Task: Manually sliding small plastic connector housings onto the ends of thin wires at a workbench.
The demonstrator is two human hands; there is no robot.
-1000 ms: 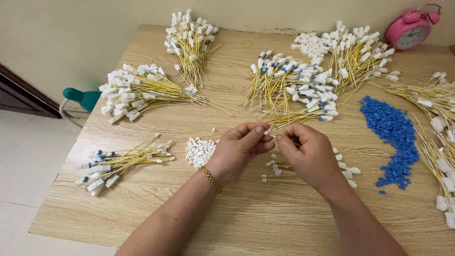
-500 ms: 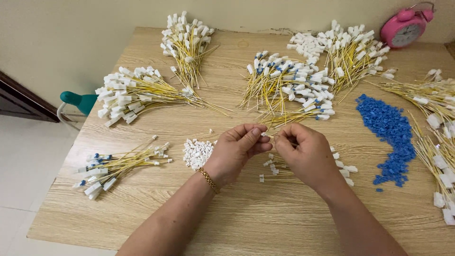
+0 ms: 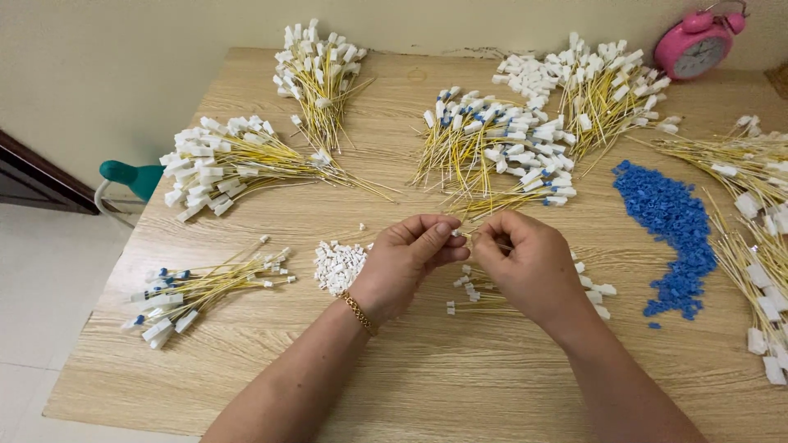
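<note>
My left hand (image 3: 408,264) and my right hand (image 3: 525,264) meet fingertip to fingertip over the middle of the wooden table (image 3: 460,385). Between the pinched fingers is a thin yellow wire (image 3: 465,236) with a small white end piece. A gold bracelet sits on my left wrist. Just left of my left hand lies a small heap of white connectors (image 3: 338,264). Under and beside my right hand lie a few yellow wires with white ends (image 3: 591,283).
Bundles of yellow wires with white plugs fan out at the left (image 3: 226,160), back (image 3: 322,78), centre (image 3: 501,148), back right (image 3: 607,90) and right edge (image 3: 759,246). A front-left bundle (image 3: 193,287) has blue parts. Blue pieces (image 3: 669,230) lie right. A pink alarm clock (image 3: 698,45) stands behind.
Both hands stay together at the same spot, with only small finger movements on the wire. The view has shifted slightly.
</note>
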